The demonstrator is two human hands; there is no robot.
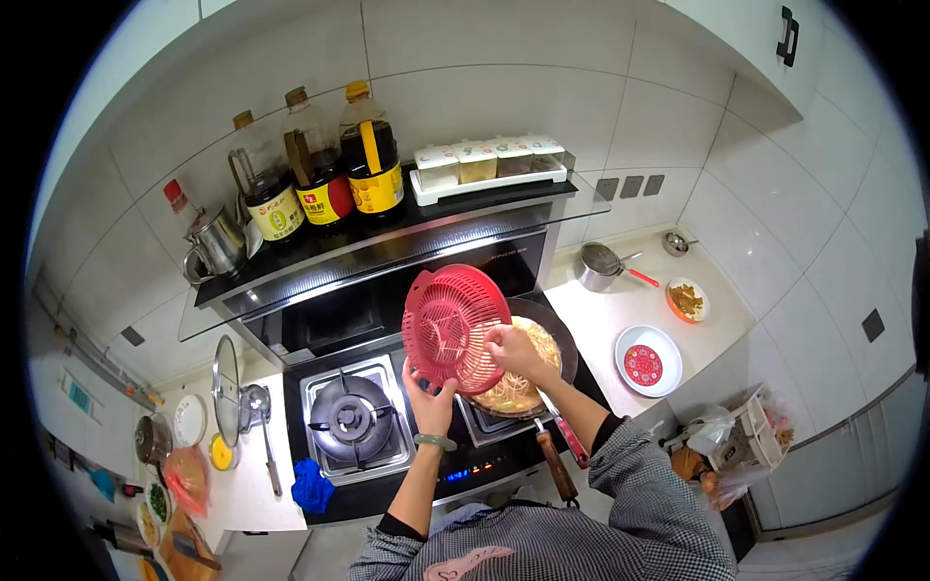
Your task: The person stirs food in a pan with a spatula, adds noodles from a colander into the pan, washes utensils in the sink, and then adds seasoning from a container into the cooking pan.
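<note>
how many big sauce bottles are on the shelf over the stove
3, side by side on the shelf: left bottle, middle bottle, right bottle. A smaller red-capped bottle stands further left.

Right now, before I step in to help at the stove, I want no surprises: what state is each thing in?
red colander: tilted over the wok, a few strands clinging inside.
left hand: grips the colander's lower rim.
right hand: fingers inside the colander.
wok: on the right burner, holding food.
left burner: bare, no flame visible.
saucepan: upright on the counter.
sauce bottles: upright, capped.
</note>
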